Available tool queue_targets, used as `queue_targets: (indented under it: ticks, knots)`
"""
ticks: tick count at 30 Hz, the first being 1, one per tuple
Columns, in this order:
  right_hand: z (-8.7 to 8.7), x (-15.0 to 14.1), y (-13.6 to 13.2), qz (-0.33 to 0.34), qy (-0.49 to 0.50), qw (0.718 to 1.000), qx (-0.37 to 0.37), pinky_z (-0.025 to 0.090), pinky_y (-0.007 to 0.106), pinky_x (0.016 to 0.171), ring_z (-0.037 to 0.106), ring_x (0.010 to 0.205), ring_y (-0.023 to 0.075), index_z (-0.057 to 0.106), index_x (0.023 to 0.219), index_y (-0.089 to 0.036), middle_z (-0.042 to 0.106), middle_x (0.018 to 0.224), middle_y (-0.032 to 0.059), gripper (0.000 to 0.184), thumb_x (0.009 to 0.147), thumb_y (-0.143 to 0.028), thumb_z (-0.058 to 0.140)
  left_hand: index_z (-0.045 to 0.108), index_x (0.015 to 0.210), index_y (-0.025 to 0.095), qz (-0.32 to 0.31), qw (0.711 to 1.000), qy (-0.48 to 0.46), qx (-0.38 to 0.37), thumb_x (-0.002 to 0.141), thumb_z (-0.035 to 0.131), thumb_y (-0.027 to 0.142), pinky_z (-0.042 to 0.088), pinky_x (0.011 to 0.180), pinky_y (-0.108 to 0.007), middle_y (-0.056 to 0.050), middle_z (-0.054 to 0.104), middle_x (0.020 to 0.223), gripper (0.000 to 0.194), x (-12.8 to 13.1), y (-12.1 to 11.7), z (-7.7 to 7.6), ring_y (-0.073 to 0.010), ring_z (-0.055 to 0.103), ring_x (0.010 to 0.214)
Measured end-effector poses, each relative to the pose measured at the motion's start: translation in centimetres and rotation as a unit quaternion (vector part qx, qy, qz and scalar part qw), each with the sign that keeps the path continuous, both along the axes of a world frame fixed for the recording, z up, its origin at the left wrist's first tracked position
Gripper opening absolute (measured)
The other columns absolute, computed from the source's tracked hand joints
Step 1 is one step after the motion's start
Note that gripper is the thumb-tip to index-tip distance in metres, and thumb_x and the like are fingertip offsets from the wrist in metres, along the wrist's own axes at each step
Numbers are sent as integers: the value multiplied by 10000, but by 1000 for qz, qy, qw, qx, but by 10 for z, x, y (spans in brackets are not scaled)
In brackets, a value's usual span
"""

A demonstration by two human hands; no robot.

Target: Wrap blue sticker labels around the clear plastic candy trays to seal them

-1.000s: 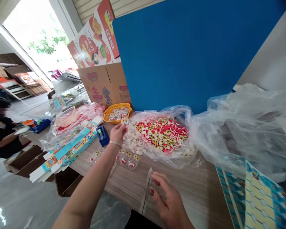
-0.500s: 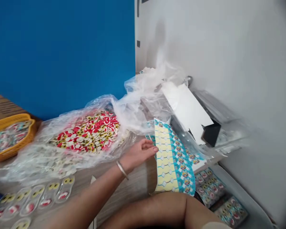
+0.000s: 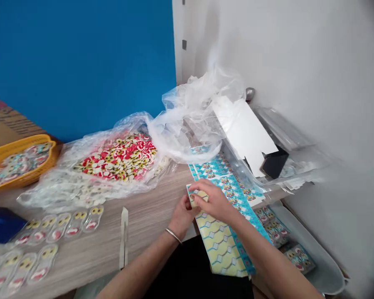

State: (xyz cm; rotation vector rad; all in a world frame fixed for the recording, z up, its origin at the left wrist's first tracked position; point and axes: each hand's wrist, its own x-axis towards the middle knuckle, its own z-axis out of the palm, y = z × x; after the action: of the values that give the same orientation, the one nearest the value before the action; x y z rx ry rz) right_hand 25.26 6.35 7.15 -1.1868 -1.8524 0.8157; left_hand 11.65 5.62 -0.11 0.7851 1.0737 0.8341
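A sticker sheet (image 3: 216,238), pale yellow with rows of die-cut outlines, hangs over the table's front edge toward my lap. My left hand (image 3: 184,215), with a bangle on its wrist, is closed on the sheet's upper left edge. Right beside it, my right hand (image 3: 213,201) lies over the top of the sheet, thumb and fingers pinched together at the upper corner; what sits between those fingertips is too small to make out. Blue printed sheets (image 3: 229,182) with small cartoon figures lie behind and under my right hand.
A clear plastic bag (image 3: 62,178) of small red, white and yellow discs (image 3: 121,160) lies open at the back. Filled clear blisters (image 3: 73,224) stand in rows at left, near a yellow basket (image 3: 21,178). A grey tub (image 3: 324,257) with filled packs sits lower right.
My right hand has come up from the lap to the sheet's top corner. My left hand has moved down and closed on the sheet's edge. The sheet sits lower.
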Motion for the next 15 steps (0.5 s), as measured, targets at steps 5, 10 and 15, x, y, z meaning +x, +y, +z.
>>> queue_targets:
  ticks: [5,10,15]
  knots:
    - [-59,-11,17,-15,-11,1000,8,478,374,881,602,970,212,645,979,-228,660,978,47,196,824,-133,572,650,983,165,90,993,-6,81,717,734,269,515,824,-303,-68,738,988,298,-9,-8,-2,-204,680,927]
    - [-80,-25,2,-46,37,998,-36,498,352,861,622,947,196,631,1010,-215,671,994,48,185,852,-154,557,630,983,169,142,989,-6,51,729,729,312,506,672,-269,-43,735,838,308,-25,-3,-5,-166,670,730]
    - [-74,-24,5,-34,12,999,-29,503,355,849,624,939,203,643,1024,-213,672,988,54,177,879,-183,546,650,829,164,159,986,22,54,695,752,293,487,632,-236,-27,717,797,213,-31,1,-7,-138,644,688]
